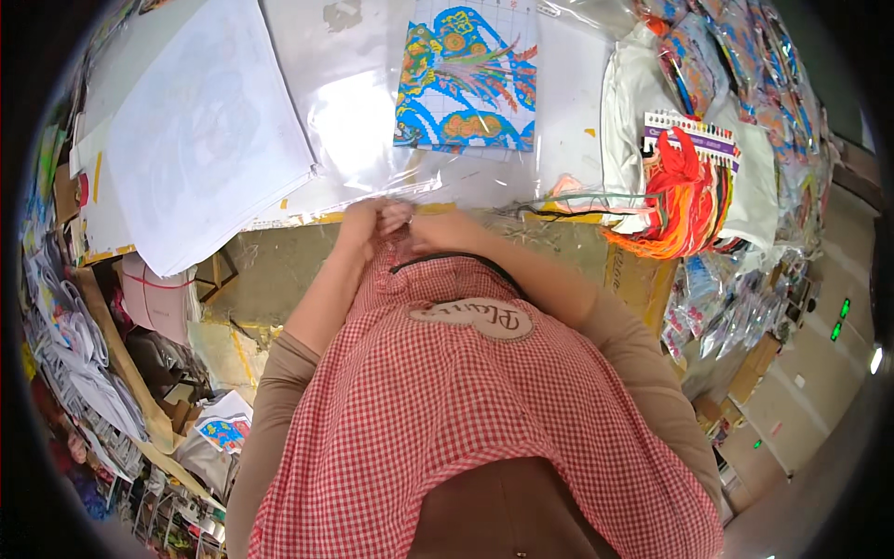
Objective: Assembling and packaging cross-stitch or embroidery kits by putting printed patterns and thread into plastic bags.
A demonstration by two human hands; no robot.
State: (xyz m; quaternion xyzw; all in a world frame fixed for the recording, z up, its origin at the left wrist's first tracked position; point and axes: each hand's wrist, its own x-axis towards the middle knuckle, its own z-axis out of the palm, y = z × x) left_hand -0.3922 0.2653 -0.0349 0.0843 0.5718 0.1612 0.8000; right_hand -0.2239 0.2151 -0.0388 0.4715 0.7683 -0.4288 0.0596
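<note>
My left hand (370,222) and my right hand (430,231) meet close together at the table's front edge, just above my red checked apron (447,363). The left fingers look curled inward. Blur and overlap hide the right fingers, and anything between the hands is too small or smeared to make out. Clear plastic film (372,158) lies on the table right beyond them. Farther back is a folded printed chart (466,79) in blue, yellow and orange on a grid.
White sheets (205,130) are stacked at the left, their corner overhanging the edge. At the right, red and orange thread skeins (684,200) hang from a card (689,140) on white cloth (754,177). Plastic-wrapped packets (782,84) pile beyond. Below left stand folded papers and boxes.
</note>
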